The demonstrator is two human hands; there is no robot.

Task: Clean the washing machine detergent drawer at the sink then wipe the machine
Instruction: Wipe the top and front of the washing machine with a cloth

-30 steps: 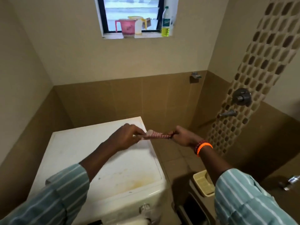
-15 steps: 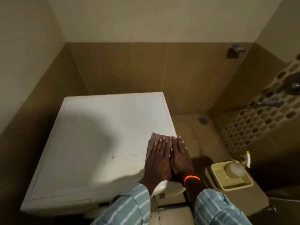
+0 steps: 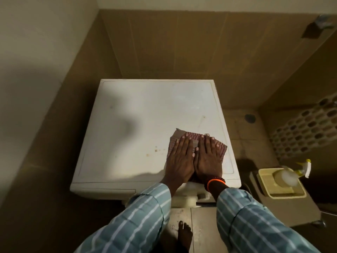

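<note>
Both palms flat, the left hand [image 3: 179, 157] and right hand [image 3: 209, 157] press a checked cloth [image 3: 221, 146] onto the washing machine [image 3: 145, 114] top's near right corner; soft, light and prone to bunching, it likely handles best pinned under spread fingers.

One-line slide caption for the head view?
Both hands, left and right, press a cloth flat on the washer top.

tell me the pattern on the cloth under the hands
Red-and-white checked cloth, shown best in the head view.
</note>
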